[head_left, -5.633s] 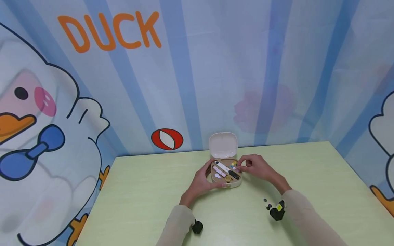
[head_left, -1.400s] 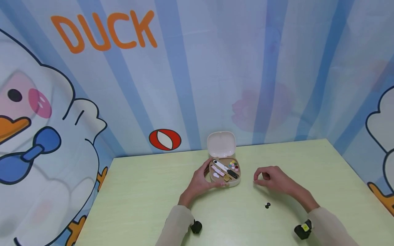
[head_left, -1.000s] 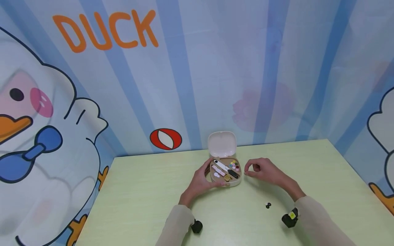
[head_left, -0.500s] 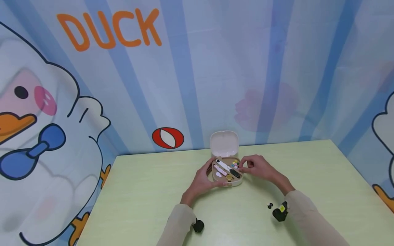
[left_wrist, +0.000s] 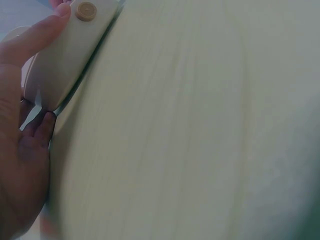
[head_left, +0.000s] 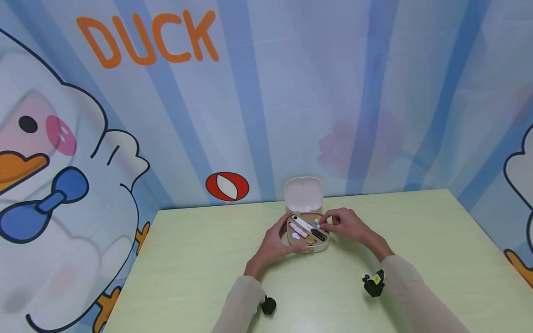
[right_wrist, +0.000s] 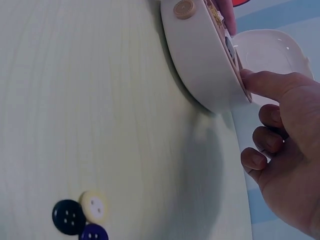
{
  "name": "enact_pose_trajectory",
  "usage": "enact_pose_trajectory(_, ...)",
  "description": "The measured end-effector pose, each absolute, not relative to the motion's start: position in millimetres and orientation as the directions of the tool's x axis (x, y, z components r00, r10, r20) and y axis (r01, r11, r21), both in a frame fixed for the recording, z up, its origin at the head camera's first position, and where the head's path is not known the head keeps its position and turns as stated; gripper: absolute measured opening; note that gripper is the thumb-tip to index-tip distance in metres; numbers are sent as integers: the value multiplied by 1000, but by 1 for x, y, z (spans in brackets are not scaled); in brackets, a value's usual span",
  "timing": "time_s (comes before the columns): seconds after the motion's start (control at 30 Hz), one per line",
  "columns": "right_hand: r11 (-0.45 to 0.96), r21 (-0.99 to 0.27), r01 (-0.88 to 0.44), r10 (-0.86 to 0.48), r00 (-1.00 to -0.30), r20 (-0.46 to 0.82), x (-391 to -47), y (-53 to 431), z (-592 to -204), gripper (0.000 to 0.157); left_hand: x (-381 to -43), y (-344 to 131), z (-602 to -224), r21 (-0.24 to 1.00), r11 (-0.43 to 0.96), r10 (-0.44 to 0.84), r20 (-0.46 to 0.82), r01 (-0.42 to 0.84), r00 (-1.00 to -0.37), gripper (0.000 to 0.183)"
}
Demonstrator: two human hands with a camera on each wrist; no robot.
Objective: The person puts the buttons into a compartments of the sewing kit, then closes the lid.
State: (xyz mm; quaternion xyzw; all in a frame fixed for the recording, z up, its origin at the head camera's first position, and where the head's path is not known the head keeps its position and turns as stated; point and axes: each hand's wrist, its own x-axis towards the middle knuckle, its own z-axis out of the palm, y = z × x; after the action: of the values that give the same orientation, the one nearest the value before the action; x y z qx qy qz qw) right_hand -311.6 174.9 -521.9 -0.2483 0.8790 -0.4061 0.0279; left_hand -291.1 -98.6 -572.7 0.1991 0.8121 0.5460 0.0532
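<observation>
An open sewing box (head_left: 316,248) stands near the table's back edge, its pale lid (head_left: 304,194) upright behind. Inside lie small coloured buttons (head_left: 317,219), a white tool with a black end (head_left: 308,227), a pink-and-white piece (head_left: 298,230) and a round gold piece (head_left: 310,240). My left hand (head_left: 274,240) grips the box from the left, thumb along its front beside a round tan stud (left_wrist: 86,11). At the right, button compartment, my right hand (head_left: 347,225) has its thumb and forefinger close together, tips inside the rim (right_wrist: 244,82). Whether they pinch a button is hidden.
On the table, right of and nearer than the box, lie a dark green button (right_wrist: 69,217), a cream button (right_wrist: 94,206) and a purple button (right_wrist: 94,233), partly touching. A striped fabric backdrop (head_left: 266,92) stands directly behind the table (head_left: 208,259).
My right hand has moved from the table right of the box up and left to the button compartment. A dark button seen loose on the table earliest is gone from there. The left hand stays put.
</observation>
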Motion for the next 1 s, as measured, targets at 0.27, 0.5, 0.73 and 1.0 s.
enact_pose_trajectory(0.27, 557, -732, -392, -428, -891, 151, -306, 189, -519, 21, -289, -98, -571, 907, 343, 372, 106, 243, -922, 109)
enact_pose_trajectory(0.5, 556, -723, -411, -428, -887, 175, -291, 214, -518, 25, -288, -97, -568, 909, 345, 368, 96, 232, -925, 108)
enact_pose_trajectory(0.73, 577, -698, -424, -441, -881, 171, -267, 237, -522, 24, -287, -98, -566, 905, 347, 373, 106, 245, -922, 107)
enact_pose_trajectory(1.0, 558, -716, -421, -465, -872, 151, -233, 259, -533, 23, -287, -97, -567, 900, 359, 376, 105, 249, -921, 108)
